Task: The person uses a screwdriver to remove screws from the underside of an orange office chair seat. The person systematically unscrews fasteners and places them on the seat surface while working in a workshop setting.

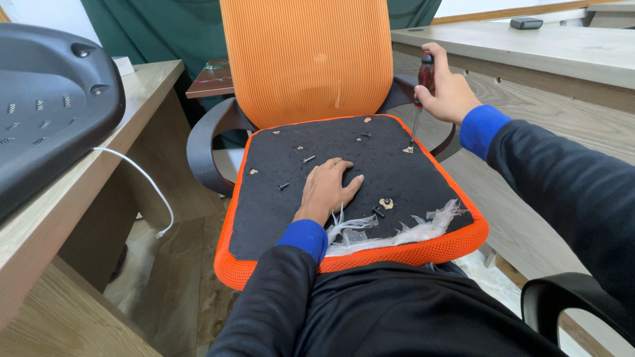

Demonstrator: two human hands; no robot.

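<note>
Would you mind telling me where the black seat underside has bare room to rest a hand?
Bare patch: front-left of the seat underside, between the orange rim and the left hand. Crowded: loose screws toward the backrest, torn white fabric at the front, screwdriver in the right hand.

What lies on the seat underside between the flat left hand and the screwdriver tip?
In the head view, only bare black fabric of the seat underside lies between the left hand and the tip of the screwdriver held by the right hand; loose screws lie elsewhere.
</note>
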